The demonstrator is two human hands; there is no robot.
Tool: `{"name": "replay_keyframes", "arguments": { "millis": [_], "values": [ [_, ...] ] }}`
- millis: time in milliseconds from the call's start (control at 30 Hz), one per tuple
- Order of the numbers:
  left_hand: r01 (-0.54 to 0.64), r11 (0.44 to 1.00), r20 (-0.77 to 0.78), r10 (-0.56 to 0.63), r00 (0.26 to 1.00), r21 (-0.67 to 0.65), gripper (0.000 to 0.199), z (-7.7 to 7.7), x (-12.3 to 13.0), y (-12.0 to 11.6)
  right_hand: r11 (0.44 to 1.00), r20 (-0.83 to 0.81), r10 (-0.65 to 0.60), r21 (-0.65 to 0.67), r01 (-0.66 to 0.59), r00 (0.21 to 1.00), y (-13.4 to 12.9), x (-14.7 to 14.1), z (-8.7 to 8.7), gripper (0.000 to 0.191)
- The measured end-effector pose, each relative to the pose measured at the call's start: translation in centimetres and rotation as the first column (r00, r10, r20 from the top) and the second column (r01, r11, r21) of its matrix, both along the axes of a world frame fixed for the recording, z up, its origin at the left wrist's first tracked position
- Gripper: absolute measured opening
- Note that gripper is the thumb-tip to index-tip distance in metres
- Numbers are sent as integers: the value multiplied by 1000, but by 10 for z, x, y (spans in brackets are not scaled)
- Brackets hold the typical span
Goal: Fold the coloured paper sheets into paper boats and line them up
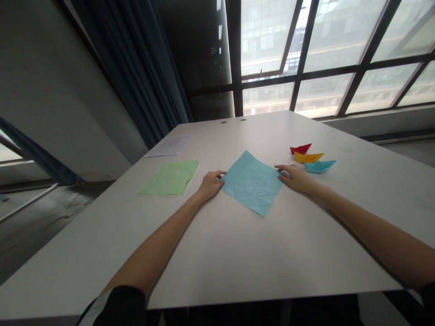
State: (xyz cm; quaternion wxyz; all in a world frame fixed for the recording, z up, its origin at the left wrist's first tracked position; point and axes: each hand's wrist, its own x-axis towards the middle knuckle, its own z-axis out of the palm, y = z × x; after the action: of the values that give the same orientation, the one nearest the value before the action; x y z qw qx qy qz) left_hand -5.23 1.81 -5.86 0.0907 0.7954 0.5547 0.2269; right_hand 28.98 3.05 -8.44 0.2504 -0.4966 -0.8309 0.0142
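A creased light-blue paper square (253, 184) lies on the white table, turned so that one corner points toward me. My left hand (211, 184) pinches its left corner between thumb and fingers. At the right corner, my right hand (295, 177) has its thumb and fingertips on the paper's edge. Left of my left hand lies a green paper sheet (171, 177) with fold lines. Just beyond my right hand stand three folded paper boats: red (301, 149), yellow (308, 157) and blue (320, 166).
The white table (238, 262) fills most of the view, its near edge just in front of me. A printed white sheet (169, 146) lies at the far left. Dark curtains (136, 59) and large windows stand behind the table.
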Motion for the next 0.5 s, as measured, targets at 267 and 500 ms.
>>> {"name": "replay_keyframes", "arguments": {
  "millis": [267, 500],
  "values": [
    [-12, 1000, 109, 12, 994, 6, 36, -2, -3, 3, 997, -116, -67, -54, 61, 991, -2, -2, 6, 42],
    [-24, 999, 150, 19, 989, 29, 23, -3, -4, 8, 994, -139, -82, -79, 72, 987, -3, -1, 9, 28]
  ]
}}
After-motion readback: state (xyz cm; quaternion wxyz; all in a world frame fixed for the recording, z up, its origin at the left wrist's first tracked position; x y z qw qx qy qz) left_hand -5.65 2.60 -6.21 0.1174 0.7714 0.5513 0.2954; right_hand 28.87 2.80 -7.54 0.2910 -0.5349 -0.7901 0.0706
